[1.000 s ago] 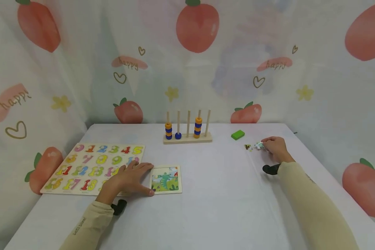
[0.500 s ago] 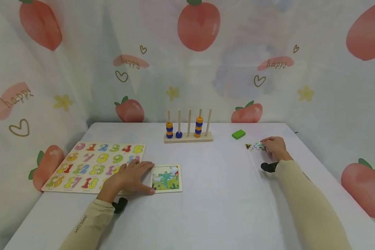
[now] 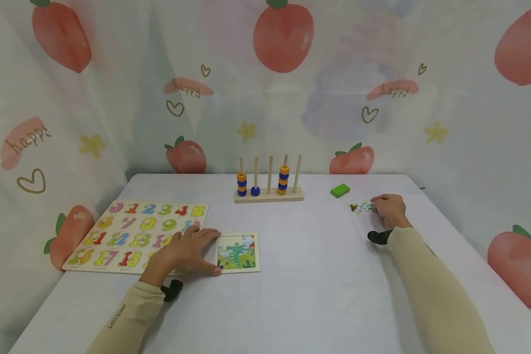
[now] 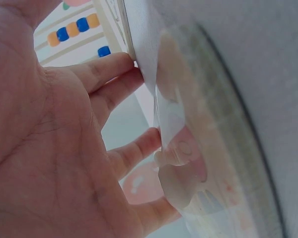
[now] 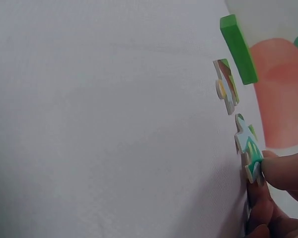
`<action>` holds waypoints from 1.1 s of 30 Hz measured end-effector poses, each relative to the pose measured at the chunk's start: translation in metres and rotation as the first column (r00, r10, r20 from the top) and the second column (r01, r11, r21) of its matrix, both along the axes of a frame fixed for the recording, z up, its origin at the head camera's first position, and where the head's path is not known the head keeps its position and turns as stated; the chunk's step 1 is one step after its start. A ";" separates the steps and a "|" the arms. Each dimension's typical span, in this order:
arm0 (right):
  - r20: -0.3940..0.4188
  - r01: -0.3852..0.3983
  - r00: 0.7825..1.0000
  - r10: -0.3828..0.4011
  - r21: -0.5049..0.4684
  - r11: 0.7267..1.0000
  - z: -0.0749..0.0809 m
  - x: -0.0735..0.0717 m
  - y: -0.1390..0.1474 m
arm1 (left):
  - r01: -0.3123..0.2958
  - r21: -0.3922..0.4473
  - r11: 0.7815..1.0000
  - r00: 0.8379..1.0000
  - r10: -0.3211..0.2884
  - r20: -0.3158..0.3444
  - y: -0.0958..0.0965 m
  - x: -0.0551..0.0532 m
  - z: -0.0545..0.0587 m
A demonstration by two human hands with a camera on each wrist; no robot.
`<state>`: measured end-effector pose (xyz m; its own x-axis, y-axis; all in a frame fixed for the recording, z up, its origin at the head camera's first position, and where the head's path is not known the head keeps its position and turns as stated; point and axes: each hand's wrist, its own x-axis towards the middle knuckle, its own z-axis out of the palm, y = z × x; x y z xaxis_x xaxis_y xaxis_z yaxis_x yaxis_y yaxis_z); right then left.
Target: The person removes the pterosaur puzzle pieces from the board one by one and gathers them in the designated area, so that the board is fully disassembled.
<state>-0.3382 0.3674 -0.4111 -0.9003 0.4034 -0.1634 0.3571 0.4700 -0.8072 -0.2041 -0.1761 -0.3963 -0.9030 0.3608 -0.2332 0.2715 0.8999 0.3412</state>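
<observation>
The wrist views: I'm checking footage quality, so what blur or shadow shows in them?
Left wrist: the number board looks smeared and hazy, while the left hand shows its palm creases; right wrist: a soft shadow falls on the white tabletop beside the right hand, and the puzzle piece it pinches has fairly crisp edges.

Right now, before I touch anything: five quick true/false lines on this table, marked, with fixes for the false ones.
1. The green block lies farther from the person than the dinosaur picture. True.
2. The right grip holds the green block. False: the right grip pinches a puzzle piece.
3. The bead stand has no beads on its middle peg. True.
4. The number board lies right of the dinosaur picture. False: the number board lies to its left.
5. The left grip is at the dinosaur picture's left edge. True.
</observation>
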 end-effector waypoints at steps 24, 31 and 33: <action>-0.227 -0.070 0.971 0.073 0.019 0.997 0.017 0.014 -0.055 | -0.002 0.011 1.000 1.000 0.002 -0.005 -0.001 -0.001 -0.001; -0.234 -0.194 0.955 0.182 -0.031 0.981 0.018 0.026 -0.090 | -0.001 -0.001 1.000 1.000 0.001 0.006 0.000 -0.001 0.000; -0.260 -0.230 0.941 0.214 -0.031 0.973 0.018 0.028 -0.100 | -0.003 -0.001 1.000 1.000 0.003 0.008 -0.001 -0.001 -0.001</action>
